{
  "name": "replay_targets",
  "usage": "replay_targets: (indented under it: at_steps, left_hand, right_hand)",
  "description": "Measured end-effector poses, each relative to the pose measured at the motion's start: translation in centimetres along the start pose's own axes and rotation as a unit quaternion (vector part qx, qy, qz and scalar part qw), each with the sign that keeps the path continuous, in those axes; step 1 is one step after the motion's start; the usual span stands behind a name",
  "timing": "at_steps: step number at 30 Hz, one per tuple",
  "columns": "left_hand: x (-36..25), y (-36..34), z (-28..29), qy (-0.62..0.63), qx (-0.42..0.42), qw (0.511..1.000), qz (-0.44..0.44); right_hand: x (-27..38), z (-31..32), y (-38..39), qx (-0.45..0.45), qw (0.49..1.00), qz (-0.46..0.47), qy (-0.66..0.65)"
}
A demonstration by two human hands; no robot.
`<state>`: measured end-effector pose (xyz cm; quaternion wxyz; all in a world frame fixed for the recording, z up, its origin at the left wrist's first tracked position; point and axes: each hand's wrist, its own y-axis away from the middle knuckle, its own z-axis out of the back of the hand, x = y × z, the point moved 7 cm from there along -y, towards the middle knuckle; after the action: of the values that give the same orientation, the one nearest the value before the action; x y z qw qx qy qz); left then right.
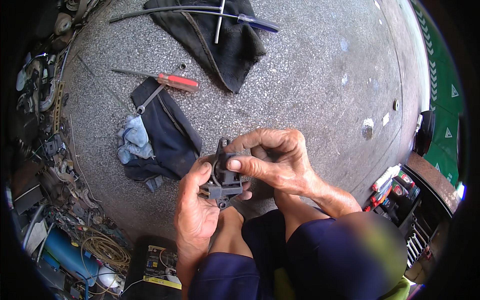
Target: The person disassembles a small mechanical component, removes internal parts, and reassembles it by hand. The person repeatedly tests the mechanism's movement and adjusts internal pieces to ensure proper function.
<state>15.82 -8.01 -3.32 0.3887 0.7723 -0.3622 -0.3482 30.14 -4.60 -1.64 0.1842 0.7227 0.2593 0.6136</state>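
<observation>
A small black mechanical part (218,190) with mounting lugs and a raised round middle is held up over my knees. My left hand (194,212) grips it from the left and below, its thumb along the side and some fingertips showing past the far edge. With thumb and forefinger, my right hand (280,165) pinches the raised middle from above. Whether that piece is separate from the body I cannot tell. Left of my hands on the floor, a dark cloth (167,127) lies beside a light blue rag (135,137).
A red-handled screwdriver (177,82) and a wrench (151,98) lie by the dark cloth. Farther off, a black cloth (225,55) bears a blue-handled screwdriver (257,22) and a metal rod (219,25). Piled metal parts (55,170) line the left; a tool tray (417,240) stands right.
</observation>
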Motion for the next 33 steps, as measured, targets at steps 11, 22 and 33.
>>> replay_targets:
  at_steps: [11,22,33]
  left_hand:
    - [-0.9,0.4,-0.9,-0.004,0.062,0.996,-0.062]
    - [1.6,-0.2,0.5,0.189,0.071,0.978,0.061]
    - [0.9,-0.3,0.3,0.113,0.049,0.992,0.022]
  right_hand:
    - [1.2,-0.6,1.6,-0.031,0.997,0.073,-0.004]
    - [3.6,-1.0,1.6,-0.017,0.933,0.222,0.283]
    - [1.9,-0.8,0.8,0.011,0.967,0.164,0.193]
